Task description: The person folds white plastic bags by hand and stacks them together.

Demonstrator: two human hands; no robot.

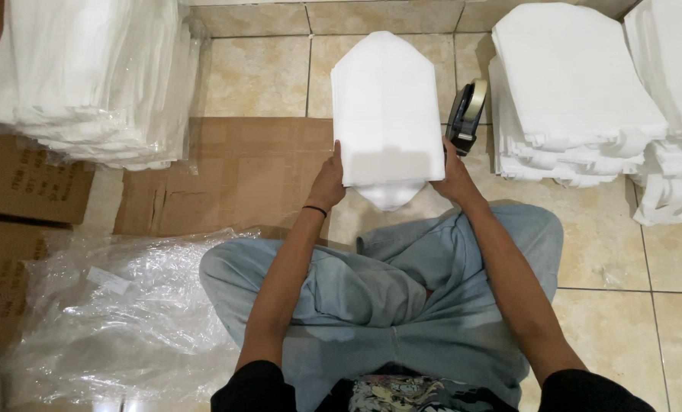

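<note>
Your left hand and right hand each clamp a near edge of the folded white cloth lying flat on the floor before your crossed legs, squaring it, with the tape dispenser just beside it.

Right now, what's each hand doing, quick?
Left hand: closed on the folded white fabric, left edge.
Right hand: closed on its right edge.

Beige tiled floor — apparently glossy.
</note>
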